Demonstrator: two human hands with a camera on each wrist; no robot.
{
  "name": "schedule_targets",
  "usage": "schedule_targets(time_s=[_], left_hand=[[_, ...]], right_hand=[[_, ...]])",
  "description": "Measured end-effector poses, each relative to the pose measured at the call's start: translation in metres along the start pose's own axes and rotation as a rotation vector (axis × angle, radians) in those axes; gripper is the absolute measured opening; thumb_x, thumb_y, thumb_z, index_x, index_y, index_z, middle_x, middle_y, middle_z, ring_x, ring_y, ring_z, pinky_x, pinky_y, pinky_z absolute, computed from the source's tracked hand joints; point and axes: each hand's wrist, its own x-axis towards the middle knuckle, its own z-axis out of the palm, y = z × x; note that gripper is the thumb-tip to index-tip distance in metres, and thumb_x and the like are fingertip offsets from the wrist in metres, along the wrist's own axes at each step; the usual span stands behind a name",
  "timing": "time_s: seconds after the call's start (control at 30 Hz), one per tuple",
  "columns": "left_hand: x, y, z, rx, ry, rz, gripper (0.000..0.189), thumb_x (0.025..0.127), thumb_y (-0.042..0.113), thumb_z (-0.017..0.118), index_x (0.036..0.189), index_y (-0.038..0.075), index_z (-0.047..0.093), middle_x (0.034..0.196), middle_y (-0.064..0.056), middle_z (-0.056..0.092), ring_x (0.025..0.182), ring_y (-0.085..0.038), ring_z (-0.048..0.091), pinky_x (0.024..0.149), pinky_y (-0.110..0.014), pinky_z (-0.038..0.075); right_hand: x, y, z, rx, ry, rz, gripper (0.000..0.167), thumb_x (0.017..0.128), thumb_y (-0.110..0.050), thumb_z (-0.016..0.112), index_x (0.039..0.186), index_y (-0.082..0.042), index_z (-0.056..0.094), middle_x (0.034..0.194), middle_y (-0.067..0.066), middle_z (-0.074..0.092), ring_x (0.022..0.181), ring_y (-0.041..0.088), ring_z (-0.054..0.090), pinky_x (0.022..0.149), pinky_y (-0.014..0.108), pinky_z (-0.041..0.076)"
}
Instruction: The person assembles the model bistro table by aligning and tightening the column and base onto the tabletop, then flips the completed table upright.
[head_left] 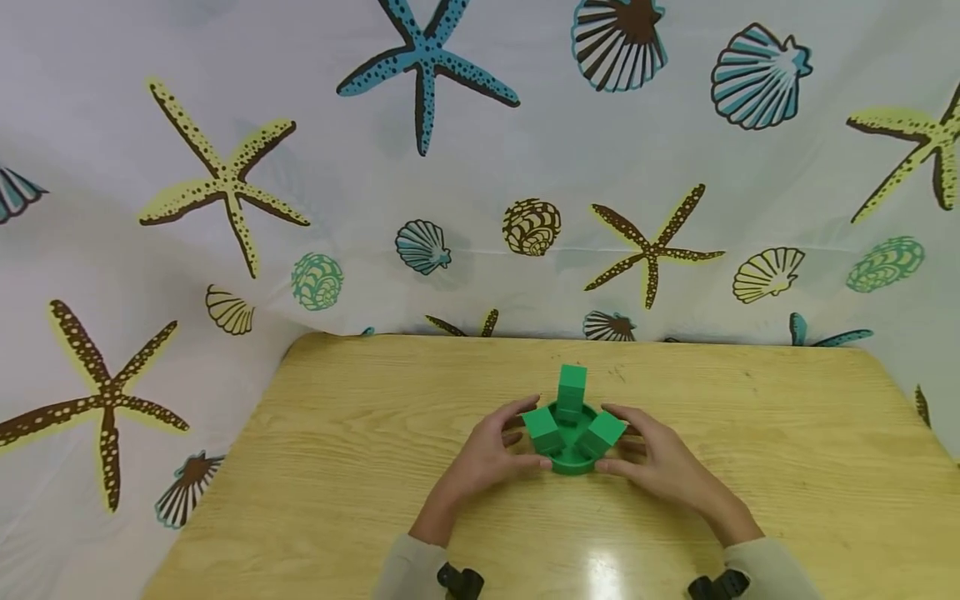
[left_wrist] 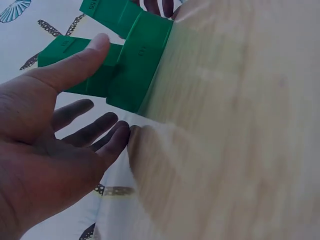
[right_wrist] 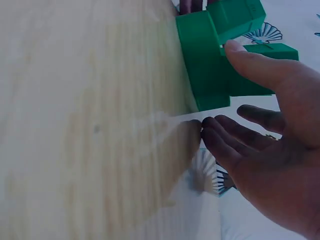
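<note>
A green round base [head_left: 573, 468] with a low rim stands on the wooden table. Three green square-ended blocks rise from it: a back block [head_left: 572, 385], a left block [head_left: 543, 431] and a right block [head_left: 602, 434], the front two leaning outward. My left hand [head_left: 491, 450] curves loosely about the left side, thumb by the rim. On the other side, my right hand [head_left: 660, 458] mirrors it. In the left wrist view the thumb [left_wrist: 82, 62] overlaps a block, while the other fingers stay apart from the piece. Whether either thumb touches it, I cannot tell.
Pale wood tabletop [head_left: 360, 433] spreads around the green piece. Behind and to the left hangs a white cloth [head_left: 487, 175] printed with starfish and shells. Black wrist devices sit at the left sleeve [head_left: 412, 571] and the right sleeve [head_left: 772, 571].
</note>
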Motion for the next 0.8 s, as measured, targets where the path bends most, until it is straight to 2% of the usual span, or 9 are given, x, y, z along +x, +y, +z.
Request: schedule_targets(time_s=[0.1, 0.17, 0.4, 0.57, 0.67, 0.8], left_hand=[[0.003, -0.004, 0.002, -0.006, -0.048, -0.007, 0.087, 0.086, 0.005, 0.084, 0.158, 0.001, 0.036, 0.156, -0.021, 0.041, 0.139, -0.041, 0.047, 0.111, -0.051, 0.045], [0.005, -0.004, 0.005, 0.002, -0.055, -0.013, 0.084, 0.086, 0.001, 0.083, 0.157, 0.000, 0.037, 0.153, -0.022, 0.044, 0.137, -0.042, 0.049, 0.108, -0.048, 0.048], [0.006, -0.002, 0.009, 0.072, 0.018, -0.032, 0.074, 0.085, -0.003, 0.082, 0.150, 0.001, 0.048, 0.144, -0.020, 0.054, 0.130, -0.041, 0.056, 0.103, -0.047, 0.052], [0.006, 0.003, 0.009, 0.102, 0.039, -0.033, 0.067, 0.085, 0.000, 0.083, 0.145, -0.001, 0.053, 0.140, -0.019, 0.058, 0.128, -0.040, 0.058, 0.103, -0.047, 0.052], [0.004, 0.010, 0.008, 0.102, 0.062, -0.032, 0.060, 0.088, 0.007, 0.083, 0.140, -0.003, 0.057, 0.136, -0.020, 0.061, 0.127, -0.039, 0.059, 0.104, -0.046, 0.052], [0.003, 0.023, 0.007, 0.005, 0.087, -0.011, 0.056, 0.092, 0.015, 0.080, 0.139, -0.006, 0.058, 0.134, -0.022, 0.062, 0.128, -0.039, 0.057, 0.105, -0.043, 0.051]], right_hand=[[0.005, 0.002, 0.001, 0.020, -0.035, -0.009, 0.076, 0.089, -0.022, 0.083, 0.150, 0.003, 0.044, 0.145, 0.025, 0.052, 0.124, 0.044, 0.060, 0.098, 0.046, 0.055], [0.007, 0.002, 0.002, 0.027, -0.041, -0.021, 0.074, 0.088, -0.017, 0.084, 0.148, 0.005, 0.046, 0.140, 0.025, 0.054, 0.124, 0.044, 0.060, 0.098, 0.046, 0.055], [0.012, -0.001, 0.004, -0.016, -0.033, -0.040, 0.067, 0.086, -0.008, 0.084, 0.143, 0.004, 0.052, 0.128, 0.017, 0.059, 0.121, 0.040, 0.061, 0.097, 0.044, 0.056], [0.012, -0.002, 0.004, -0.091, -0.020, -0.039, 0.059, 0.089, -0.012, 0.083, 0.139, 0.001, 0.055, 0.127, 0.013, 0.064, 0.121, 0.036, 0.062, 0.100, 0.048, 0.054], [0.009, -0.004, 0.003, -0.046, -0.003, -0.003, 0.054, 0.093, -0.016, 0.079, 0.139, 0.001, 0.056, 0.128, 0.015, 0.065, 0.123, 0.036, 0.062, 0.102, 0.047, 0.053], [0.005, -0.009, -0.001, 0.120, 0.078, 0.037, 0.047, 0.095, -0.015, 0.076, 0.136, 0.002, 0.060, 0.129, 0.019, 0.065, 0.123, 0.037, 0.061, 0.101, 0.038, 0.053]])
